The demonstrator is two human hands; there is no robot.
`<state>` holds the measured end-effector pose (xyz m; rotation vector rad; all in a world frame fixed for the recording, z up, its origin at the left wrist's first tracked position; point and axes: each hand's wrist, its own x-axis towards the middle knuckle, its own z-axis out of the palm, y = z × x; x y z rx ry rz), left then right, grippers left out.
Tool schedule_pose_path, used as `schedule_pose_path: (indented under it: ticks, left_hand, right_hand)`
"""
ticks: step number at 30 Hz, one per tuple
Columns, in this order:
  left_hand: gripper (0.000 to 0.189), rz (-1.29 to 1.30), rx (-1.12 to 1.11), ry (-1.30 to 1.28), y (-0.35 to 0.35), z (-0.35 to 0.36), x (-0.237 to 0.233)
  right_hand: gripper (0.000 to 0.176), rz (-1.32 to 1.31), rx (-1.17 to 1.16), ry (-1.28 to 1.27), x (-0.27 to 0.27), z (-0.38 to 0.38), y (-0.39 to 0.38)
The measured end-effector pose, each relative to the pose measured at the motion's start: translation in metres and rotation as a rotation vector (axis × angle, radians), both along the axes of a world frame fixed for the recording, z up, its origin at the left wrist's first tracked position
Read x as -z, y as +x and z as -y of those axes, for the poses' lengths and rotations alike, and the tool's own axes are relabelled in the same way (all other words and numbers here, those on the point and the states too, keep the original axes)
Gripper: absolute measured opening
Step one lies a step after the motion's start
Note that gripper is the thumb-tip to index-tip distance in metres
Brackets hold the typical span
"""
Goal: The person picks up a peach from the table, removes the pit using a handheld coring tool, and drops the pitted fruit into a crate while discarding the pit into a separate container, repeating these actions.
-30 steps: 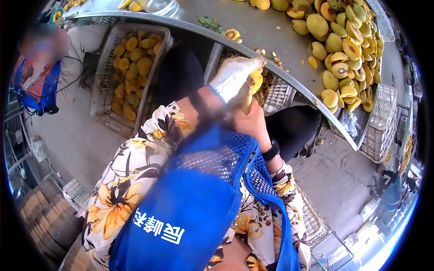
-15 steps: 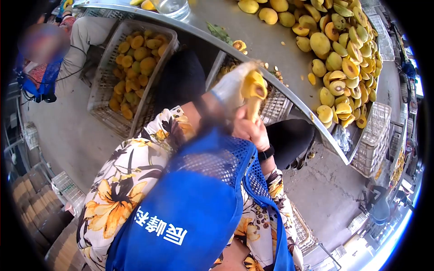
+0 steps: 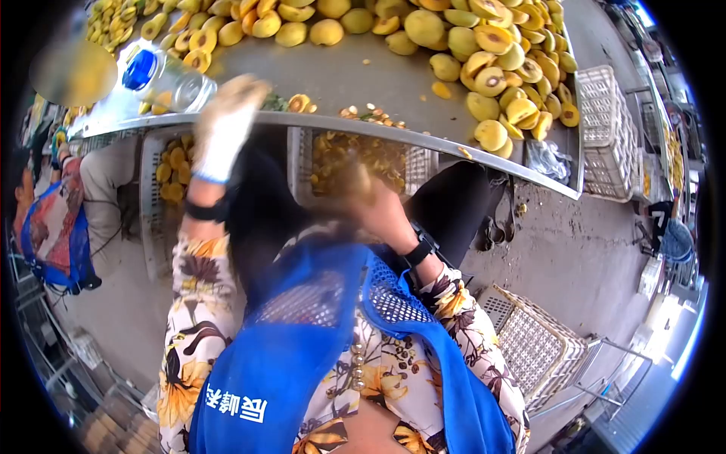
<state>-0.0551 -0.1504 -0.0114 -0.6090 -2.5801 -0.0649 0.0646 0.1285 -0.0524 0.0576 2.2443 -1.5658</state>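
Note:
My left hand, in a white glove with brownish fingers, is over the near table edge, beside a clear plastic bottle with a blue cap. Motion smears its fingers. My right hand, bare with a black wristband, is low in front of my body, curled closed and also blurred. A brownish-yellow shape sticks up from it; I cannot tell what it is. Beyond that hand, under the table edge, stands a crate with yellow-brown fruit scraps.
Halved yellow fruits are heaped along the back and right of the metal table. Fruit pits and a cut fruit lie near its edge. White crates stand at right. A seated person is at far left.
My left hand has moved left and away from my right hand; the yellow fruit it held no longer shows. My right hand has dropped lower. The view has turned, showing more of the table.

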Motion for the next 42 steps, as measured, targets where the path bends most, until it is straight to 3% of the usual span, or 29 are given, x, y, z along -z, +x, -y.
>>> schedule_pose_path:
  ticks: [1, 2, 3, 5, 6, 7, 8, 9, 11, 13, 14, 17, 18, 20, 21, 22, 24, 27, 28, 30, 33, 35, 38, 42]
  left_hand:
    - [0.024, 0.103, 0.098, 0.073, -0.012, -0.051, -0.013]
    - [0.027, -0.013, 0.329, 0.057, -0.028, -0.094, -0.017]
    - [0.030, 0.130, 0.431, 0.136, -0.040, -0.144, -0.018]
    - [0.030, 0.815, 0.301, 0.235, -0.038, -0.240, -0.067]
    - [0.046, 0.832, 0.328, 0.189, -0.048, -0.275, -0.048]
    - [0.048, 0.795, 0.401, 0.226, -0.048, -0.305, -0.037]
    - [0.052, 0.932, 0.435, 0.177, -0.050, -0.332, -0.033]
    - [0.054, 0.886, 0.453, 0.103, -0.058, -0.366, 0.004]
    - [0.045, 0.905, 0.378, 0.071, -0.057, -0.392, 0.028]
    - [0.042, 0.971, 0.358, 0.010, -0.064, -0.402, 0.031]
    - [0.038, 1.065, 0.344, 0.088, -0.057, -0.376, -0.011]
    - [0.025, 1.388, 0.452, 0.655, -0.060, -0.321, -0.029]
    - [0.016, 1.610, 0.384, 0.851, -0.062, -0.302, -0.028]
    - [0.010, 1.732, 0.467, 1.409, -0.036, -0.249, -0.061]
    - [0.016, 1.764, 0.629, 1.435, -0.034, -0.222, -0.059]
    - [0.022, 1.695, 0.494, 1.583, -0.025, -0.199, -0.055]
    - [0.034, 0.906, 0.379, 1.344, 0.004, -0.171, -0.028]
    - [0.036, 0.605, 0.233, 1.070, 0.040, -0.144, -0.020]
    - [0.032, 0.775, 0.091, 1.237, 0.045, -0.140, -0.011]
    - [0.032, 0.880, -0.011, 1.342, 0.055, -0.129, 0.013]
    - [0.041, 0.629, 0.127, 1.090, 0.064, -0.122, 0.024]
    - [0.038, 0.374, 0.190, 0.827, 0.068, -0.124, 0.000]
    - [0.033, 0.443, 0.189, 0.853, 0.063, -0.119, 0.013]
    - [0.029, 0.265, 0.216, 0.763, 0.062, -0.121, 0.015]
  right_hand:
    - [0.029, 0.037, 0.043, 0.010, -0.001, -0.007, -0.001]
    - [0.029, -0.004, 0.086, -0.084, 0.007, -0.017, 0.005]
    - [0.029, -0.014, 0.100, -0.046, 0.009, -0.025, 0.008]
    - [0.029, -0.026, 0.126, 0.033, 0.007, -0.039, 0.018]
    - [0.029, 0.002, 0.175, -0.005, 0.002, -0.042, 0.026]
    - [0.027, -0.029, 0.211, 0.013, -0.004, -0.045, 0.033]
    - [0.024, -0.061, 0.246, 0.032, -0.011, -0.048, 0.040]
    - [0.022, -0.092, 0.280, 0.050, -0.015, -0.052, 0.046]
    - [0.022, -0.175, 0.258, 0.058, -0.018, -0.063, 0.055]
    - [0.020, 0.029, 0.332, -0.044, -0.009, -0.072, 0.065]
    - [0.019, 0.010, 0.347, -0.061, -0.009, -0.075, 0.069]
    - [0.021, 0.017, 0.428, -0.128, -0.008, -0.080, 0.072]
    - [0.021, -0.028, 0.428, -0.083, -0.010, -0.081, 0.070]
    - [0.020, -0.051, 0.407, -0.049, -0.021, -0.080, 0.058]
    - [0.022, -0.150, 0.365, 0.105, -0.029, -0.074, 0.048]
    - [0.024, -0.166, 0.321, 0.134, -0.041, -0.069, 0.039]
    - [0.029, -0.228, 0.253, 0.143, -0.054, -0.054, 0.023]
    - [0.025, -0.245, 0.089, 0.139, -0.058, -0.031, 0.004]
    - [0.021, -0.309, 0.071, 0.113, -0.055, -0.021, 0.001]
    - [0.021, -0.276, 0.036, 0.148, -0.051, -0.007, -0.002]
    - [0.023, -0.261, -0.001, 0.157, -0.046, 0.006, 0.000]
    - [0.023, -0.239, -0.024, 0.186, -0.044, 0.012, 0.002]
    - [0.022, -0.244, -0.034, 0.184, -0.053, 0.013, 0.006]
    - [0.023, -0.174, 0.016, 0.250, -0.056, 0.022, 0.008]
